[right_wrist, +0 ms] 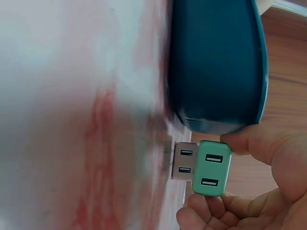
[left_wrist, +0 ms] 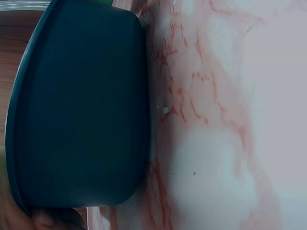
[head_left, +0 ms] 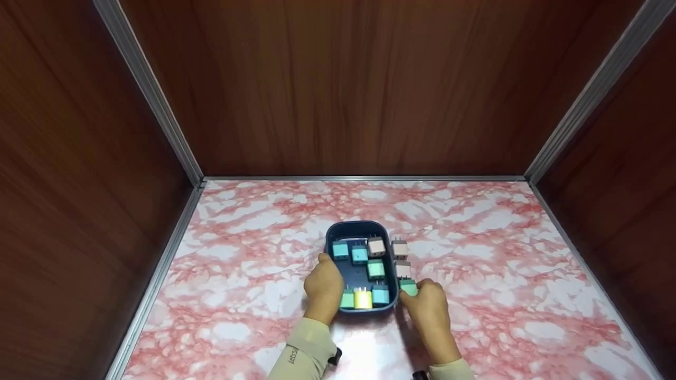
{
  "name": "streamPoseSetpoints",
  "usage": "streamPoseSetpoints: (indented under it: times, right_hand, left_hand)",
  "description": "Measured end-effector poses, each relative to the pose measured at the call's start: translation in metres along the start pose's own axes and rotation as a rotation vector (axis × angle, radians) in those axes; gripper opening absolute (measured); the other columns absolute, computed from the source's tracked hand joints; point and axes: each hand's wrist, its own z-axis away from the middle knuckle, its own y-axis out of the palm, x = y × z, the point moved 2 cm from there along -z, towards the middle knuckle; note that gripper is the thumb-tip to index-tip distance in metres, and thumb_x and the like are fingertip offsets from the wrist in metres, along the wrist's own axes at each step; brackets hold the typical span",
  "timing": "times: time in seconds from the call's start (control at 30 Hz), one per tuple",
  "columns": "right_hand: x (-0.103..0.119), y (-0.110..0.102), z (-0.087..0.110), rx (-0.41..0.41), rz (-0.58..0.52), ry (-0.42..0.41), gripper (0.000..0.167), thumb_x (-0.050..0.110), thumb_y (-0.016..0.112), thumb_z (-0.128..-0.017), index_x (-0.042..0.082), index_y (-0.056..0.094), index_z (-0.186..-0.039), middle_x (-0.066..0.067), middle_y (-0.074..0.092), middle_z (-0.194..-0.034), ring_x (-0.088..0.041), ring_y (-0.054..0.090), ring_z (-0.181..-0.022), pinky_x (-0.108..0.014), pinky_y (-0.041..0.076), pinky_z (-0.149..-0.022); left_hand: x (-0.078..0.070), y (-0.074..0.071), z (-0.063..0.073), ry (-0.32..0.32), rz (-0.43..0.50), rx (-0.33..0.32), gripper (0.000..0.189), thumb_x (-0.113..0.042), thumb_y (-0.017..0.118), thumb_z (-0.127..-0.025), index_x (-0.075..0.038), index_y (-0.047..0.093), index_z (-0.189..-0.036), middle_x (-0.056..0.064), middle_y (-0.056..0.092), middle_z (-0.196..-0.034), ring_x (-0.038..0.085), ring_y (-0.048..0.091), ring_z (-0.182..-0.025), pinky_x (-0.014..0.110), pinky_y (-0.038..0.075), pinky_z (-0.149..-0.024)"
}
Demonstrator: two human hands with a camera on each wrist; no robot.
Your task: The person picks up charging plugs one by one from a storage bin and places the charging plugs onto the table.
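Note:
A dark blue bin (head_left: 359, 270) holds several USB chargers: a yellow charger (head_left: 363, 299), a pink charger (head_left: 376, 247), green ones and blue ones. My left hand (head_left: 324, 282) grips the bin's left side by its rim; in the left wrist view, fingers (left_wrist: 45, 219) show at the rim. Just outside the bin's right wall, my right hand (head_left: 430, 303) pinches a green charger (right_wrist: 212, 167) between thumb and fingers. Its two USB ports face the right wrist camera. Beyond it along that wall stand two pink chargers (head_left: 403, 269), one behind the other.
Red and white marbled tabletop (head_left: 253, 253) spreads around the bin. Dark wooden panels (head_left: 338, 89) enclose it at the back and both sides, with metal strips (head_left: 364, 179) along their edges.

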Motion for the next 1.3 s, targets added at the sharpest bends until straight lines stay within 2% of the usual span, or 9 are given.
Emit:
streamPoseSetpoints:
  times: [0.2, 0.53, 0.83, 1.13, 1.3]
  right_hand:
    - [-0.002, 0.004, 0.003, 0.010, 0.017, 0.013, 0.039, 0.027, 0.079, -0.078, -0.007, 0.065, -0.090, -0.022, 0.063, -0.088, -0.035, 0.062, -0.078, -0.053, 0.051, -0.076]
    - [-0.004, 0.005, 0.004, 0.015, 0.047, 0.042, 0.037, 0.026, 0.078, -0.079, -0.006, 0.066, -0.092, -0.022, 0.064, -0.090, -0.035, 0.064, -0.080, -0.054, 0.051, -0.076]
    - [-0.007, 0.007, 0.004, 0.020, 0.051, 0.042, 0.034, 0.025, 0.079, -0.080, -0.005, 0.065, -0.089, -0.020, 0.064, -0.088, -0.033, 0.063, -0.077, -0.053, 0.052, -0.074]
    - [-0.008, 0.012, 0.004, 0.006, 0.052, 0.044, 0.039, 0.031, 0.080, -0.080, -0.003, 0.063, -0.087, -0.019, 0.063, -0.085, -0.032, 0.062, -0.073, -0.054, 0.051, -0.071]
    - [-0.008, 0.012, 0.005, 0.008, 0.052, 0.051, 0.041, 0.034, 0.081, -0.080, -0.001, 0.060, -0.086, -0.018, 0.063, -0.084, -0.031, 0.061, -0.071, -0.054, 0.051, -0.070]
  left_hand:
    - [-0.001, 0.001, 0.000, 0.005, -0.020, -0.015, 0.027, -0.002, 0.052, -0.096, 0.002, 0.056, -0.123, 0.010, 0.068, -0.067, 0.027, 0.066, -0.059, 0.046, 0.051, -0.051]
    - [0.001, 0.001, 0.000, -0.006, -0.013, -0.004, 0.027, -0.003, 0.050, -0.098, 0.001, 0.056, -0.123, 0.012, 0.071, -0.072, 0.029, 0.068, -0.062, 0.048, 0.053, -0.054]
    - [0.000, -0.002, 0.001, 0.014, 0.017, -0.016, 0.020, -0.001, 0.052, -0.095, -0.001, 0.055, -0.115, 0.012, 0.070, -0.069, 0.031, 0.068, -0.062, 0.048, 0.052, -0.053]
    - [0.000, -0.002, -0.001, -0.015, 0.003, 0.035, 0.027, -0.004, 0.052, -0.096, 0.000, 0.055, -0.123, 0.013, 0.073, -0.077, 0.030, 0.070, -0.068, 0.049, 0.053, -0.057]
    - [0.000, -0.002, -0.001, -0.018, -0.002, 0.042, 0.026, -0.004, 0.052, -0.096, -0.001, 0.056, -0.122, 0.013, 0.073, -0.079, 0.031, 0.071, -0.070, 0.049, 0.054, -0.059]
